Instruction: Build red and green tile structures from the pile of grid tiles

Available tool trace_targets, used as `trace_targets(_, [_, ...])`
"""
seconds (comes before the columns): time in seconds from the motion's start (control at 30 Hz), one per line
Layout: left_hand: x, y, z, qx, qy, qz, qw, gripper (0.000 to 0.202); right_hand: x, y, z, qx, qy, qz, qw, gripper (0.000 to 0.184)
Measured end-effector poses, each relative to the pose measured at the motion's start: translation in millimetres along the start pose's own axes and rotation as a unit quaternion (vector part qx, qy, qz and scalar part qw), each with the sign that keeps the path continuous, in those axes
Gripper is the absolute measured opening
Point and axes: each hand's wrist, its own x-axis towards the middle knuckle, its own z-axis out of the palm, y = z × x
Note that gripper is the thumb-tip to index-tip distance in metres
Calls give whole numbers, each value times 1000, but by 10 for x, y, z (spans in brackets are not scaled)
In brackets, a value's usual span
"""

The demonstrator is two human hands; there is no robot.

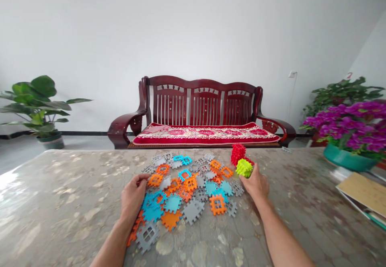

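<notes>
A loose pile of flat waffle-edged plastic tiles (pixel 187 190) in grey, orange and blue covers the middle of the marbled table top (pixel 60 202). My left hand (pixel 132 198) lies at the pile's left side, fingers against the tiles near an orange one (pixel 155 180); I cannot tell whether it grips anything. My right hand (pixel 255 183) is at the far right of the pile, its fingers on a lime-green spiky ball of interlocked pieces (pixel 244 168). Just behind it stands a red lump of similar pieces (pixel 238 154).
Papers and a tan folder (pixel 364 192) lie at the table's right edge, beyond which stands a teal pot of purple flowers (pixel 348 158). Past the far edge are a dark red wooden bench (pixel 200 106) with a floral cushion and a leafy potted plant (pixel 37 106).
</notes>
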Motion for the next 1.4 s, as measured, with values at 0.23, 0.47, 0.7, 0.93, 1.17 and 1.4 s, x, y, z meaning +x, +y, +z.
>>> trace_targets(0.23, [17,-39,9,9,6,13,1000,33,49,135,-5,-27,10,19,999,79])
trace_targets(0.47, [29,-64,14,10,3,21,1000,33,139,343,-42,-23,1,60,998,73])
trace_targets(0.7, [40,-66,13,23,-5,18,1000,34,243,457,24,-19,13,67,997,66])
trace_targets(0.93, [36,-95,26,27,2,26,999,33,329,480,52,-25,12,79,997,64])
trace_targets(1.17, [31,-85,23,30,4,31,999,30,358,470,77,-12,18,77,997,65])
trace_targets(1.4, [31,-90,26,29,3,29,999,31,359,465,76,0,17,70,997,65])
